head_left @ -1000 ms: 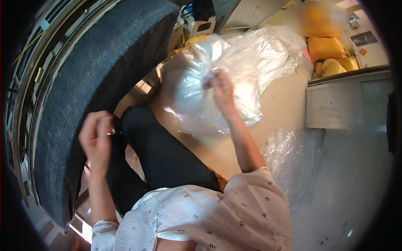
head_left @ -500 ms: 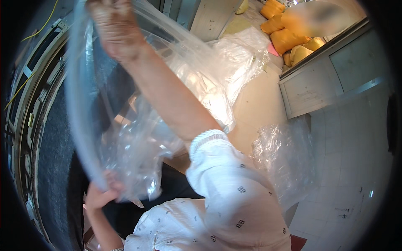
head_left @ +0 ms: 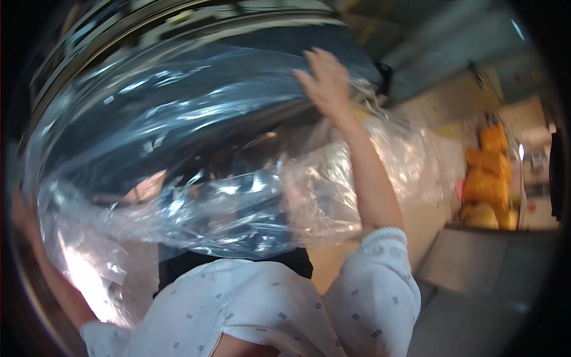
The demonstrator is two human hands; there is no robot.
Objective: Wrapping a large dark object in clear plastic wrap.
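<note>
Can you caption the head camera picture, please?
Left hand and right hand, wide apart, with clear plastic draped over dark fabric.

Glossy, crinkled clear plastic sheeting overlies matt dark cloth; the near shirt is matt white fabric, the far-left rail apparently smooth metal.

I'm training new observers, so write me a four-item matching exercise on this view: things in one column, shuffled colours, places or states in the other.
Things
1. plastic sheet
2. bundles
3. shirt
4. right grip

Descriptions
A. white with small dark marks
B. open, thumb apart from the fingers
C. see-through, shiny and creased
D. orange, piled toward the picture's right edge

Pairs: 1-C, 2-D, 3-A, 4-B
</note>
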